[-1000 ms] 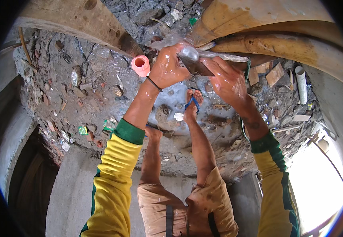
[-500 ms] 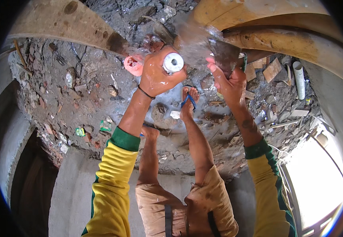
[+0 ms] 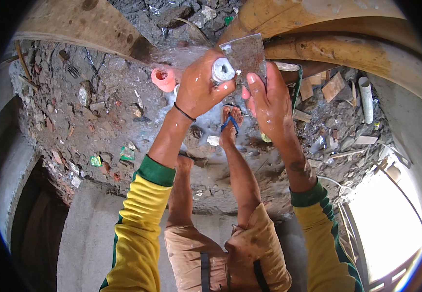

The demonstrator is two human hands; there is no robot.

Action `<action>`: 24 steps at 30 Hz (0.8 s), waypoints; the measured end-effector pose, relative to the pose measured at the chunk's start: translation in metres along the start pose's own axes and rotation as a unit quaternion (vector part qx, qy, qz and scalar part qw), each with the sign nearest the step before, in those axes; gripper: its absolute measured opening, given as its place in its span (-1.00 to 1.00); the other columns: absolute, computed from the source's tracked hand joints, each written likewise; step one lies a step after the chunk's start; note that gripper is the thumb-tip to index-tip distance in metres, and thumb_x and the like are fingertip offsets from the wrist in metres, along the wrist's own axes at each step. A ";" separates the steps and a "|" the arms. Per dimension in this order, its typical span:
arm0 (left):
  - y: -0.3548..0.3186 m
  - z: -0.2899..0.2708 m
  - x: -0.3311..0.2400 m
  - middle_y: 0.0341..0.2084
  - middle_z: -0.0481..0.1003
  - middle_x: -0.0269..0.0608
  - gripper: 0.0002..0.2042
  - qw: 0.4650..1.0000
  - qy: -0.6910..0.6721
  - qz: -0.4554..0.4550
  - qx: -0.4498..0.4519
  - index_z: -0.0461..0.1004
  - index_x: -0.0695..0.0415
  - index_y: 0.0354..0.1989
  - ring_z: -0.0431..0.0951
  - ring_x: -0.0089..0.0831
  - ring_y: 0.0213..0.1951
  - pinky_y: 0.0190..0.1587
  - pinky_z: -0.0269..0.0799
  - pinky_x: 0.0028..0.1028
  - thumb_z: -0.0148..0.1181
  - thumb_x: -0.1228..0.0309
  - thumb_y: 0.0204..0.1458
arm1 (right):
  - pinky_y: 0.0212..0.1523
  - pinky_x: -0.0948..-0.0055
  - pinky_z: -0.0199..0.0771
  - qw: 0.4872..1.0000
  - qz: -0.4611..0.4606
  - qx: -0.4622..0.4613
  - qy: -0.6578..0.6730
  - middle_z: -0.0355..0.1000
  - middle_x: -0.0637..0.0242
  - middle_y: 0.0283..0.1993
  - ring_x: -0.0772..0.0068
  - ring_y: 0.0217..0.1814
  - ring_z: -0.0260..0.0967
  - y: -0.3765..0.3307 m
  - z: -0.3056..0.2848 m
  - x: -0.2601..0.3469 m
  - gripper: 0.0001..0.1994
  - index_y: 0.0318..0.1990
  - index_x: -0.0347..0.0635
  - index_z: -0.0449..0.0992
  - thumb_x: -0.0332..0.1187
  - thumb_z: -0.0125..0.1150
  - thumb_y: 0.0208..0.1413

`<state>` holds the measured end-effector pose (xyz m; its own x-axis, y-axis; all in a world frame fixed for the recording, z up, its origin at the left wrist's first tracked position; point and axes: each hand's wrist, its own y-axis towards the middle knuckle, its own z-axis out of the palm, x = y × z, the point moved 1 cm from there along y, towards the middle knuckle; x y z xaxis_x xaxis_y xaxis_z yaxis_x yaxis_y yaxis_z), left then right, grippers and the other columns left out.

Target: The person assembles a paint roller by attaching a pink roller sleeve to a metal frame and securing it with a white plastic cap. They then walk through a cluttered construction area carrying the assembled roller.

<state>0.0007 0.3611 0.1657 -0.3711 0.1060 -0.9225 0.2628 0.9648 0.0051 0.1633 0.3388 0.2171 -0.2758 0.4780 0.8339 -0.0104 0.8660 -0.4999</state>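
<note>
My left hand (image 3: 199, 80) is closed around a whitish cylindrical piece with a dark hole in its round end (image 3: 223, 69); the rest is hidden in the fist. My right hand (image 3: 272, 102) grips a thin, flat, square-cornered plate (image 3: 246, 53), smeared with whitish wet matter, by its lower right part. The plate's left side comes close to the white round end; whether they touch is unclear. Both hands are wet, with white flecks. Left of my left hand shows a pink hollow tube-like piece (image 3: 163, 78). Whitish splashes blur the area beyond it.
Large tan curved bamboo-like poles (image 3: 313, 48) cross the upper right, and a broad plank (image 3: 79, 24) the upper left. Rubble covers the ground, with a white pipe (image 3: 365, 100) and broken tile pieces (image 3: 334, 86) at right. My sandalled foot (image 3: 230, 124) stands on wet ground.
My right hand has moved left and turned, bringing the plate up beside my left hand. My left hand has shifted slightly right. The splash between the hands has gone.
</note>
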 end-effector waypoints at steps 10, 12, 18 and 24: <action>-0.020 0.027 0.002 -0.37 0.45 0.15 -0.52 0.997 0.071 -0.026 0.016 0.30 0.28 -0.18 0.45 0.18 -0.27 -0.24 0.38 -0.10 0.40 0.45 -0.30 | -0.57 0.55 0.31 0.995 0.075 -0.050 -0.041 0.31 0.31 -0.37 0.63 -0.48 0.26 -0.011 0.008 -0.011 -0.71 -0.04 -0.24 0.26 -0.22 0.03 0.26; -0.026 0.029 0.004 -0.38 0.44 0.17 -0.53 0.996 0.085 -0.019 0.012 0.29 0.30 -0.20 0.45 0.18 -0.28 -0.25 0.36 -0.09 0.38 0.48 -0.30 | -0.61 0.57 0.28 0.987 0.139 -0.027 -0.080 0.31 0.35 -0.40 0.63 -0.52 0.25 -0.015 0.008 -0.012 -0.75 -0.08 -0.22 0.26 -0.23 0.02 0.27; -0.030 0.042 0.013 -0.56 0.41 0.17 -0.73 0.981 0.150 -0.085 0.093 0.37 0.35 -0.40 0.44 0.18 -0.43 -0.36 0.33 -0.08 0.30 0.49 -0.24 | -0.46 0.30 0.39 0.985 0.146 -0.040 0.081 0.42 0.08 -0.53 0.32 -0.52 0.44 -0.021 0.015 -0.009 -0.80 -0.20 -0.34 0.27 -0.35 0.04 0.19; -0.007 0.038 -0.005 -0.52 0.46 0.09 -0.77 0.991 -0.096 -0.047 -0.078 0.41 0.28 -0.29 0.49 0.04 -0.44 -0.35 0.38 -0.24 0.17 0.42 -0.11 | -0.50 0.49 0.32 0.985 -0.090 -0.147 0.010 0.44 0.17 -0.51 0.54 -0.57 0.33 -0.001 0.004 -0.008 -0.82 -0.19 -0.29 0.46 -0.42 0.18 0.07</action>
<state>0.0344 0.3445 0.1560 -0.2065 -0.0199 -0.9783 0.0879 0.9954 -0.0388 0.1619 0.3336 0.2099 -0.2764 0.3127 0.9088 0.2222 0.9408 -0.2561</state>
